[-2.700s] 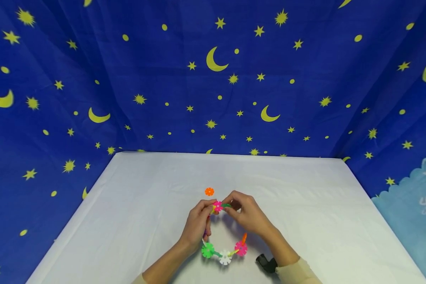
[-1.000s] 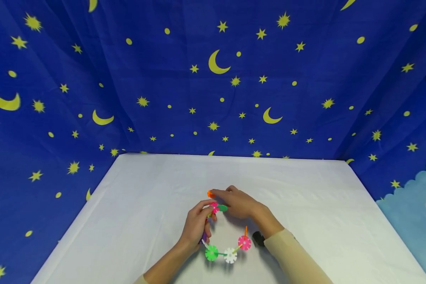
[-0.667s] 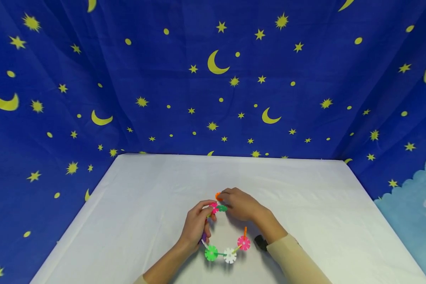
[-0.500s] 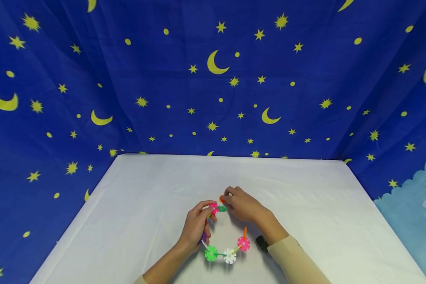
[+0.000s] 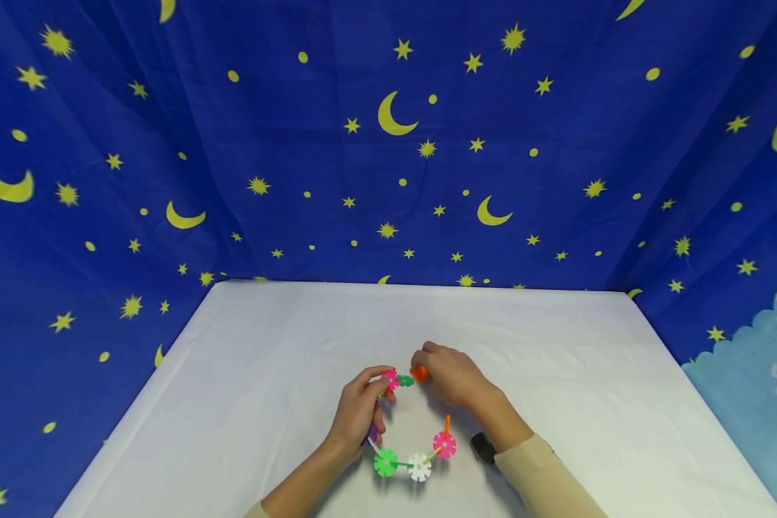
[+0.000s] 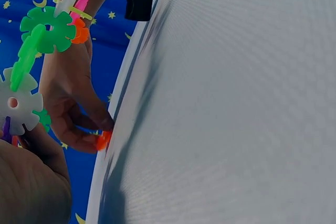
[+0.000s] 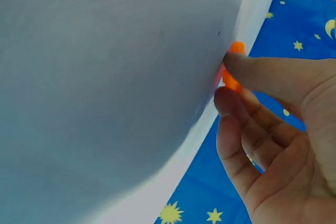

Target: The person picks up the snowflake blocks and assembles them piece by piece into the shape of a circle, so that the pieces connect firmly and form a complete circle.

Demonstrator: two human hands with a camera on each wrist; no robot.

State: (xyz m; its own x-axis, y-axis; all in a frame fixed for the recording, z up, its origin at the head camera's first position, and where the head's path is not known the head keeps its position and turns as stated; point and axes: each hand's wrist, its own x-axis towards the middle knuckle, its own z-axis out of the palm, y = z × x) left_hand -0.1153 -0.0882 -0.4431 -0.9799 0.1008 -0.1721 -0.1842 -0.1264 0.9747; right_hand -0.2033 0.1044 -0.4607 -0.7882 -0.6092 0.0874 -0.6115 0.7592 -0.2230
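My left hand (image 5: 355,416) grips one end of a curved chain of notched plastic snowflake discs. At its fingertips sits a pink disc (image 5: 391,378), with a dark green disc (image 5: 405,380) slotted into it and pointing right. Lower down, the chain runs through a light green disc (image 5: 385,462), a white disc (image 5: 419,467) and another pink disc (image 5: 444,444), ending in an upright orange disc (image 5: 447,425). Between thumb and fingers, my right hand (image 5: 455,375) pinches a loose orange disc (image 7: 236,69), just right of the dark green one and apart from it.
A white cloth covers the table (image 5: 285,345). A black object (image 5: 483,447), part of the wrist gear, shows by the right forearm. Blue curtains (image 5: 337,165) with yellow moons and stars stand behind and at both sides.
My right hand let go of the dark green disc, reached the loose orange disc on the table, picked it up and drew it back rightward and nearer. The left hand keeps hold of the chain.
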